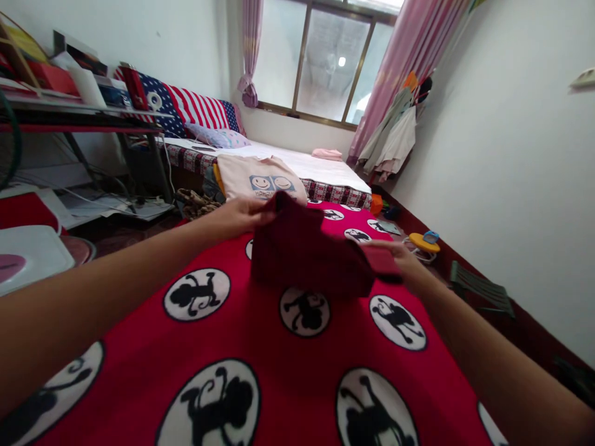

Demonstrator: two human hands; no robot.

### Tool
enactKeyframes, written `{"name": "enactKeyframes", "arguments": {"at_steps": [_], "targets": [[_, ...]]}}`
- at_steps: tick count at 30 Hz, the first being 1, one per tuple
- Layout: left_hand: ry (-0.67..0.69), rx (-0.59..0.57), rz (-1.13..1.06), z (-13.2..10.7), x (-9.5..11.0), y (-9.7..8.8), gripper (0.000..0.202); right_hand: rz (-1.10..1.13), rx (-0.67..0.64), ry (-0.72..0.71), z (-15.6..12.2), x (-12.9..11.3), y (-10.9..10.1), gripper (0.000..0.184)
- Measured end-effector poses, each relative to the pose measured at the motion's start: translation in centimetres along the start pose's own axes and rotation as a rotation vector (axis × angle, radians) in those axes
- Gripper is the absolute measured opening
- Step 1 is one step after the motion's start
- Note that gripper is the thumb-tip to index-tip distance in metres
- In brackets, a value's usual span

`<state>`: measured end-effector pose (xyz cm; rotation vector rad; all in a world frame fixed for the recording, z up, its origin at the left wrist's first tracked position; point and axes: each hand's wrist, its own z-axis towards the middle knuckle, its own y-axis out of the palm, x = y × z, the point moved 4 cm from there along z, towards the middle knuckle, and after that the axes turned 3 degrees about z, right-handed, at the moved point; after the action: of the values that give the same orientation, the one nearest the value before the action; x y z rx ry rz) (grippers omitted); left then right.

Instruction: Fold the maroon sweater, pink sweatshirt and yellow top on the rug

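left hand (237, 217), right hand (395, 257) bare; forearms (102, 279) slim, smooth, sleeveless

Pink curtain (413, 62), glass window (325, 68), smiley T-shirt (246, 167)

We stand in a narrow room with white walls (497, 186) above a dark red skirting band (506, 316). At the far end, a metal-framed window (320, 62) lets in daylight between pink curtains (409, 68), one tied back. Beneath it lies a bed (297, 161), with a stars-and-stripes cushion (186, 105) against the wall. On our left stands a cluttered metal shelf (79, 118); a folded green chair (481, 288) lies on the dark floor (121, 232) at right.
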<state>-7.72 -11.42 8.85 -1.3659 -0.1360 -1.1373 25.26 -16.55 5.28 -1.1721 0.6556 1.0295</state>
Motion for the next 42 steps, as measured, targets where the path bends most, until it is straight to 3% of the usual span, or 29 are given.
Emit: {"name": "enactKeyframes", "arguments": {"at_steps": [2,4,5,7,9,12,16,18,20,21,23,26,30,33,37,40,42], "targets": [[-0.035,0.303,0.19,4.5,0.4,-0.3,0.047,-0.149,0.292,0.002,3.7,1.4,-1.0,0.071],[-0.008,0.398,0.277,6.9,0.3,2.0,0.06,-0.346,0.449,0.015,5.3,3.1,-0.1,0.077],[0.021,0.363,0.31,7.4,-0.1,3.9,0.063,-0.448,0.45,0.008,5.5,4.1,1.1,0.075],[0.04,0.184,0.408,7.3,-1.9,8.7,0.061,-0.638,0.314,-0.008,4.9,6.4,4.2,0.063],[-0.075,0.015,0.467,6.4,-4.7,12.9,0.057,-0.759,0.127,0.051,3.8,9.1,7.0,0.054],[-0.182,-0.032,0.47,5.2,-7.7,15.6,0.06,-0.807,0.007,0.155,2.9,11.7,8.5,0.052],[-0.169,0.056,0.439,4.7,-7.7,14.9,0.057,-0.779,0.051,0.153,2.8,11.0,7.8,0.052],[-0.121,0.203,0.414,3.9,-6.3,13.8,0.056,-0.753,0.192,0.051,2.1,8.9,7.5,0.053],[0.056,0.287,0.418,2.9,-4.4,13.5,0.054,-0.726,0.316,-0.13,0.9,6.3,7.8,0.053],[0.166,0.258,0.431,2.5,-3.6,13.8,0.053,-0.717,0.305,-0.214,0.4,5.3,8.3,0.053],[0.264,0.107,0.452,2.3,-2.9,14.9,0.052,-0.703,0.128,-0.277,0.0,4.4,9.9,0.057],[0.089,-0.065,0.447,3.2,-4.2,16.1,0.055,-0.682,-0.182,-0.149,0.7,5.7,11.9,0.066],[-0.021,-0.103,0.471,3.8,-5.6,16.1,0.061,-0.699,-0.28,-0.073,1.0,7.3,11.6,0.078],[-0.101,-0.022,0.529,2.7,-6.9,15.0,0.067,-0.75,-0.281,-0.066,-0.3,7.7,10.5,0.088],[-0.252,0.132,0.571,0.7,-8.7,13.6,0.058,-0.827,-0.225,-0.02,-2.4,7.4,9.5,0.081],[-0.355,0.313,0.567,0.0,-9.4,12.6,0.05,-0.915,-0.134,0.028,-2.9,5.3,10.3,0.076],[-0.38,0.451,0.469,-0.1,-9.6,11.9,0.045,-0.97,-0.097,-0.046,-2.7,3.0,12.1,0.073]]}}
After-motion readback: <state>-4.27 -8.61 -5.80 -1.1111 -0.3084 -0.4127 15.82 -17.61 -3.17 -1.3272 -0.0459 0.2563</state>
